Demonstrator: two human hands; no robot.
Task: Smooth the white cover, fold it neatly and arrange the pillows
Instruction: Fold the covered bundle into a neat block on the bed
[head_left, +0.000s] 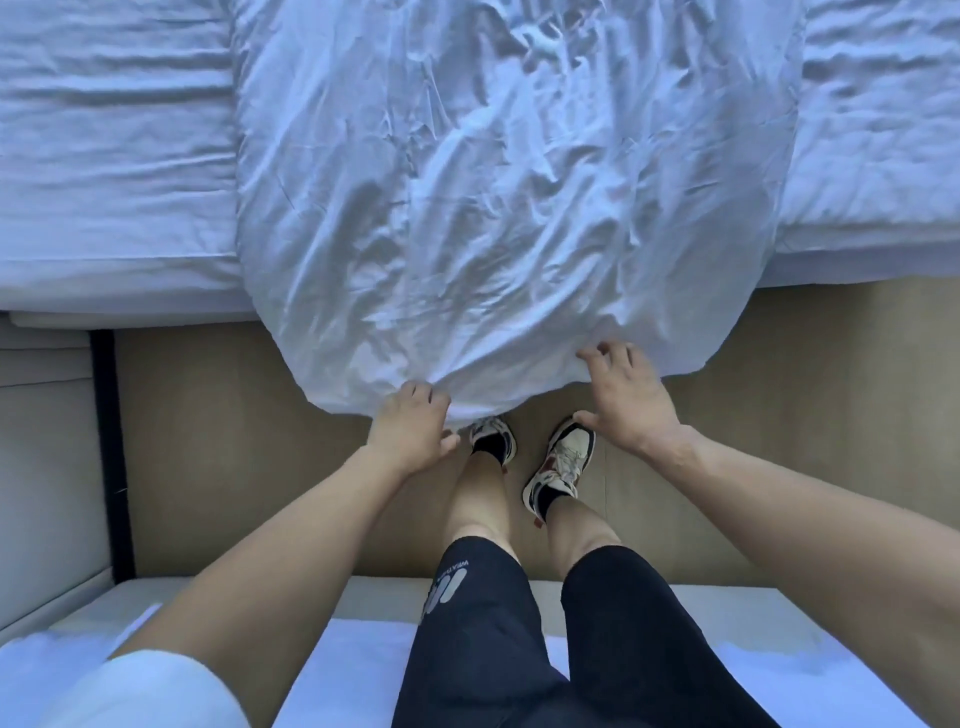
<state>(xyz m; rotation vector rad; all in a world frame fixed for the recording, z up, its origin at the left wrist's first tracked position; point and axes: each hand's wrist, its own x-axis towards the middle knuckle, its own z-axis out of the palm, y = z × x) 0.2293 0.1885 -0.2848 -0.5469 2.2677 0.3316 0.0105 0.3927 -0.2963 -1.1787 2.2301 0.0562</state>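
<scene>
The white cover (493, 197) lies crumpled across the bed (104, 156), its near end hanging over the bed's edge above the tan floor (234, 441). The left hand (410, 428) grips that hanging hem, fingers curled into the cloth. The right hand (626, 397) reaches the hem further right with fingers spread, their tips touching the fabric (whether they pinch it I cannot tell). Two sneakers (561, 460) stand on the floor just below the hem.
</scene>
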